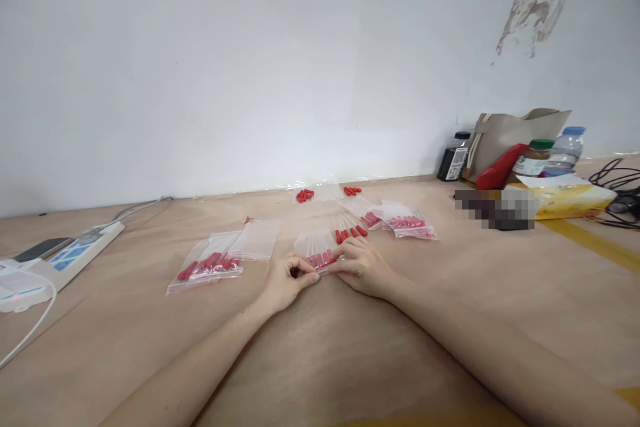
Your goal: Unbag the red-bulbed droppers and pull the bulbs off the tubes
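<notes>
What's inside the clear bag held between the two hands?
The clear bag holds a row of red pieces near its edge closest to the person. The left hand and right hand cover parts of it, so the full count cannot be seen.

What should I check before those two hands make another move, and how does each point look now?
1. Left hand on the clear bag: ok, fingers at its near edge.
2. Right hand on that bag: ok, fingers at its right side.
3. Red pieces inside it: ok, side by side.
4. Bag sealed: cannot tell, fingers cover part of the edge.
5. Power strip clear of both hands: ok, off to the left.
</notes>
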Motion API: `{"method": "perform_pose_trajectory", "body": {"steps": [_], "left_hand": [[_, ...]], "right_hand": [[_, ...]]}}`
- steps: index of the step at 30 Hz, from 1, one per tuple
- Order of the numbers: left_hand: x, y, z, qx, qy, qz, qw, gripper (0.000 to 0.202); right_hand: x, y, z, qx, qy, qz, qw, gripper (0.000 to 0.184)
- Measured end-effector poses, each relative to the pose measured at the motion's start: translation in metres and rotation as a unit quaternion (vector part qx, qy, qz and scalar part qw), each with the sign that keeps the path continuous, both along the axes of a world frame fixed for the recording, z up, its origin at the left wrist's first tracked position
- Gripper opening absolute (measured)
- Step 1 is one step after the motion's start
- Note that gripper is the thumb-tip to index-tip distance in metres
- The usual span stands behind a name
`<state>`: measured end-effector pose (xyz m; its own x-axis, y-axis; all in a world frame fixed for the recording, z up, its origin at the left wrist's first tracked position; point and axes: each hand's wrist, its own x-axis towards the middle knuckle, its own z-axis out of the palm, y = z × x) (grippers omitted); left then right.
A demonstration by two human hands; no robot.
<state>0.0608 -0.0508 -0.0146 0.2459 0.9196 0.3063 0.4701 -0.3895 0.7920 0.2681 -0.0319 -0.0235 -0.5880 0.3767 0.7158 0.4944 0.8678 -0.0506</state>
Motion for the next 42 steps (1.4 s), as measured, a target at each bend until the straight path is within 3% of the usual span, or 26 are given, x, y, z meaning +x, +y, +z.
{"method": "perform_pose_trajectory", "body": {"steps": [6, 17, 22, 27, 32, 35, 40, 42], "left_hand": [[0.001, -0.004, 0.001, 0.025, 0.036, -0.006, 0.999, 0.019], [0.019, -0.012, 0.003, 0.100, 0.055, -0.025, 0.993, 0.016], [0.021, -0.015, 0.000, 0.114, 0.057, 0.003, 0.992, 0.015], [0.015, -0.008, -0.001, 0.082, 0.013, 0.072, 0.994, 0.016], [0.011, -0.009, 0.007, 0.166, 0.020, 0.113, 0.979, 0.015], [0.015, -0.020, 0.014, 0.202, 0.043, 0.071, 0.976, 0.018], [0.021, -0.034, 0.021, 0.175, 0.094, -0.124, 0.972, 0.015], [0.016, -0.031, 0.024, 0.180, 0.123, -0.138, 0.966, 0.015]], "right_hand": [[-0.003, 0.001, -0.002, 0.035, -0.001, -0.005, 0.999, 0.018], [-0.010, -0.008, 0.004, 0.027, -0.007, -0.003, 1.000, 0.018], [-0.018, -0.016, 0.005, -0.026, 0.005, -0.036, 0.999, 0.018], [-0.020, -0.023, 0.005, -0.053, -0.026, -0.031, 0.998, 0.014], [-0.008, -0.023, 0.012, -0.168, 0.044, 0.049, 0.984, 0.010], [-0.004, -0.020, 0.015, -0.213, 0.112, 0.060, 0.969, 0.008], [-0.006, -0.011, 0.003, -0.314, 0.222, 0.013, 0.923, 0.009], [-0.005, -0.007, -0.003, -0.347, 0.216, 0.007, 0.913, 0.016]]}}
